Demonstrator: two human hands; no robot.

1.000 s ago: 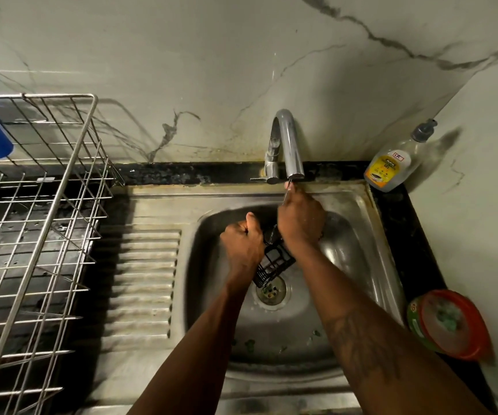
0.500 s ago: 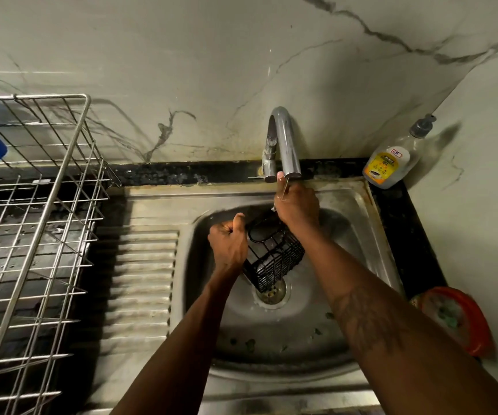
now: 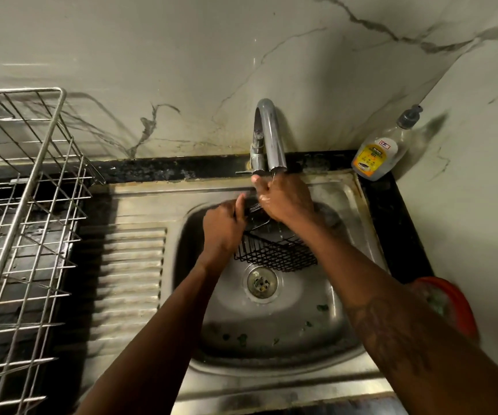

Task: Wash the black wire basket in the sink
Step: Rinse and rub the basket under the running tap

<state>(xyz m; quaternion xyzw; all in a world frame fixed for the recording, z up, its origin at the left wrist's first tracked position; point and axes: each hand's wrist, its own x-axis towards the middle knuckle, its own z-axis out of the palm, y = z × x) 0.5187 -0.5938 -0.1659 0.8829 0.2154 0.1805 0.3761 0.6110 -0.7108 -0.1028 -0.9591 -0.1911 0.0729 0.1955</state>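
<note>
Item: black wire basket [image 3: 274,254], rectangular, fine grid mesh. We hold it tilted and raised off the bottom, toward the basin's back edge.
Item: stainless steel sink [image 3: 286,313], round drain [image 3: 261,283] at centre, green scraps [image 3: 241,338] near the front edge.

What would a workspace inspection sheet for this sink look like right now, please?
Surface: stainless steel sink with ribbed drainboard; green scraps lie in the basin.
Job's things: black wire basket held tilted above the round drain.
Clutter: clear soap bottle with yellow label and red round container on the black counter, right.
Grippers: left hand grips the basket's left edge; right hand curls over its upper end beneath the chrome tap.
Cables: nothing seen.
Surroundings: silver wire dish rack at left; veined marble wall behind.
</note>
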